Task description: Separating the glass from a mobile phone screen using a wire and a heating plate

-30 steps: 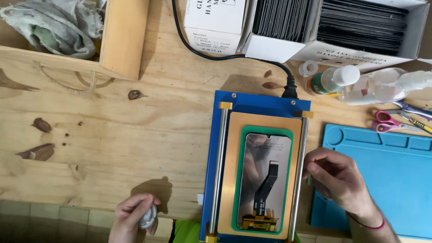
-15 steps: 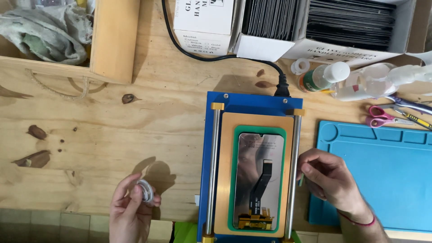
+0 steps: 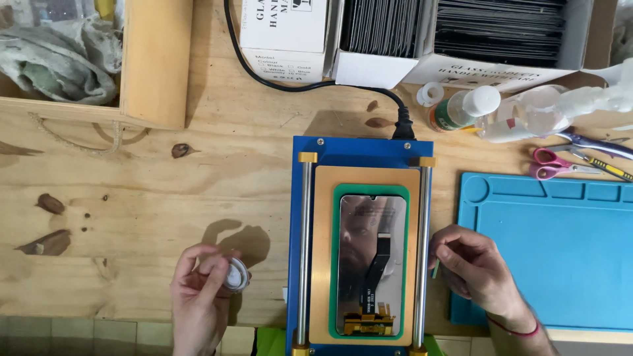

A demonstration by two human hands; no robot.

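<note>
Head view: left hand (image 3: pixel 201 290) pinches a small white spool (image 3: pixel 235 275) left of the blue heating plate (image 3: pixel 359 148), whose right rail (image 3: pixel 420 257) the right hand's (image 3: pixel 478 270) curled fingers touch.

left hand (image 3: pixel 201 296): wrist cut by bottom edge; small round thing (image 3: pixel 235 275) half hidden by fingers
right hand (image 3: pixel 478 270): pinched item too small to tell
blue machine (image 3: pixel 359 148): base cut off below
</note>
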